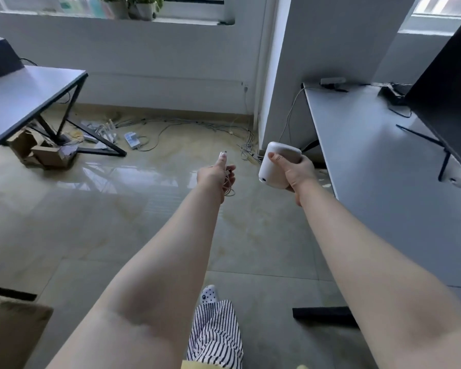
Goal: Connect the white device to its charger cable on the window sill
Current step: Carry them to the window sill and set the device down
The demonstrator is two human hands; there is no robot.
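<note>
My right hand (294, 173) grips the white device (273, 166), a rounded oblong body held out over the floor with a small port on its lower left end. My left hand (217, 177) holds the white charger cable (228, 186); its plug tip (222, 155) sticks up past my thumb and a loop of cord hangs below my palm. The plug and the device are apart, about a hand's width between them. The window sill (186, 21) runs along the far wall at the top.
A grey desk (383, 169) with a black monitor (447, 102) stands on the right. Another desk (24, 99) is at the left, with cardboard boxes (45, 153) beneath. Power strips and cables (133, 139) litter the floor by the wall. Potted plants (141, 6) sit on the sill.
</note>
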